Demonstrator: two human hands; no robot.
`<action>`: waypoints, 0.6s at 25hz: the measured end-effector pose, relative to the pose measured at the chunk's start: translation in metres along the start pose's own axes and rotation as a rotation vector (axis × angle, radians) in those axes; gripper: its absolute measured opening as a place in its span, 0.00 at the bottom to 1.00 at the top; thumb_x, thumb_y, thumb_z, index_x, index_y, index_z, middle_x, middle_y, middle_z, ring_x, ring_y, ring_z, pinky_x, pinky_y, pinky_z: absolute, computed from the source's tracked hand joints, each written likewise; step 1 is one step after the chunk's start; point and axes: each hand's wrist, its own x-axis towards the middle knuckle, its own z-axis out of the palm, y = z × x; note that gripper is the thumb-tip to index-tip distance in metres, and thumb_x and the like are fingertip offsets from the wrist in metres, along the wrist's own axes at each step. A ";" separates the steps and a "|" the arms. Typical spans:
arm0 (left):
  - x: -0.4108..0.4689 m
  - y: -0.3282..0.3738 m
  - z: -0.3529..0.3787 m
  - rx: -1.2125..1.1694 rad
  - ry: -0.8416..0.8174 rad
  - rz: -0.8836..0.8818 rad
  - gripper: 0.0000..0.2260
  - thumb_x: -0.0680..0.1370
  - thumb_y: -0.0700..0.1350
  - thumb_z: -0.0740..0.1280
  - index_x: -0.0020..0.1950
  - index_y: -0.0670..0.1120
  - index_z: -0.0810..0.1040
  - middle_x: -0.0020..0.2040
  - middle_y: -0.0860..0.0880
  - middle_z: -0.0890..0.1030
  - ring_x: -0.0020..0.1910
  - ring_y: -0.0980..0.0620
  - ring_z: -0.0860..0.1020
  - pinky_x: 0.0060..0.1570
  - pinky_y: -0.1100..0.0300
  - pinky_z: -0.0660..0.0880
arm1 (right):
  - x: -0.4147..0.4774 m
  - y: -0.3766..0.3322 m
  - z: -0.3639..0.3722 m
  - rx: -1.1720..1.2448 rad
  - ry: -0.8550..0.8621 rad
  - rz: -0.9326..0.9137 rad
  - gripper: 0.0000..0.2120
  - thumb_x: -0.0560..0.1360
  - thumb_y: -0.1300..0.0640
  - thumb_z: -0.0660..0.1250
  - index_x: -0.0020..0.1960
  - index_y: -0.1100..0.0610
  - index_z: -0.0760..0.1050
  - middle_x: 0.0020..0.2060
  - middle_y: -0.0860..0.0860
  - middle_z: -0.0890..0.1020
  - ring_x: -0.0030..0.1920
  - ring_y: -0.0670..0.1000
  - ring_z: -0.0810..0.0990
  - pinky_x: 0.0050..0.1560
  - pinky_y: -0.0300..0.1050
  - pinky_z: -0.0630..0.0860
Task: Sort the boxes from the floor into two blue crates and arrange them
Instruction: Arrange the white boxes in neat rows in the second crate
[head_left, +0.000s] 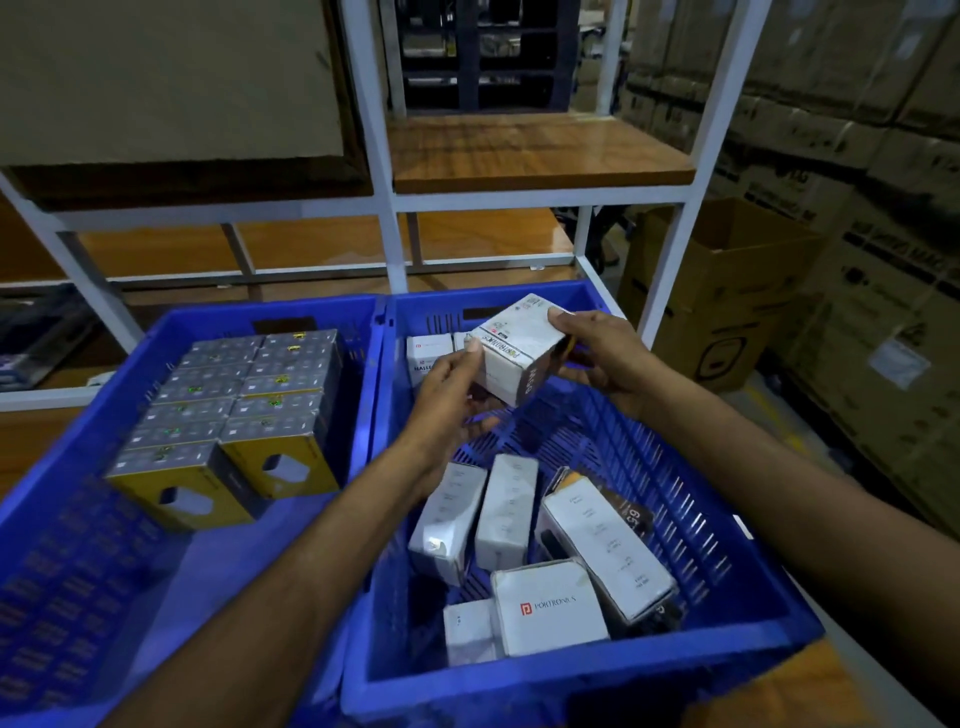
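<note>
Both hands grip a white cardboard box (519, 348), tilted, above the far end of the right blue plastic crate (571, 675). The left hand (447, 400) curls under its near corner, and the right hand (602, 358) pinches its far side. Loose white boxes (545, 608) lie jumbled at that crate's near end. In the left blue crate (93, 410), touching it, grey-topped yellow boxes (234, 415) stand in two neat rows towards the wooden desk's (31, 441) far edge.

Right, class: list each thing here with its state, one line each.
held white box: tilted, gripped by both hands over the right crate
left hand: grips the box's left side
right hand: grips its right side
left crate: yellow boxes packed in neat rows
right crate: white boxes lying loose
cardboard carton: open
</note>
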 end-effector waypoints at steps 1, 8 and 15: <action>0.000 0.001 0.000 0.006 0.017 0.020 0.18 0.81 0.57 0.67 0.68 0.50 0.74 0.58 0.47 0.85 0.53 0.49 0.85 0.39 0.61 0.79 | 0.001 0.002 0.000 -0.065 -0.002 -0.030 0.15 0.78 0.50 0.73 0.58 0.58 0.77 0.54 0.54 0.86 0.55 0.55 0.84 0.61 0.56 0.80; 0.000 -0.004 -0.005 0.551 0.087 0.501 0.27 0.73 0.45 0.78 0.69 0.51 0.71 0.62 0.55 0.79 0.59 0.60 0.78 0.44 0.69 0.78 | -0.001 0.010 -0.021 -0.836 0.011 -0.805 0.34 0.72 0.56 0.79 0.74 0.50 0.69 0.71 0.49 0.72 0.70 0.50 0.69 0.69 0.51 0.71; 0.002 -0.010 -0.004 0.769 0.054 0.731 0.26 0.70 0.39 0.79 0.66 0.48 0.76 0.62 0.52 0.77 0.60 0.58 0.75 0.51 0.71 0.74 | -0.009 0.017 -0.006 -1.338 -0.035 -1.100 0.34 0.70 0.56 0.77 0.73 0.51 0.72 0.69 0.49 0.76 0.64 0.55 0.70 0.57 0.52 0.75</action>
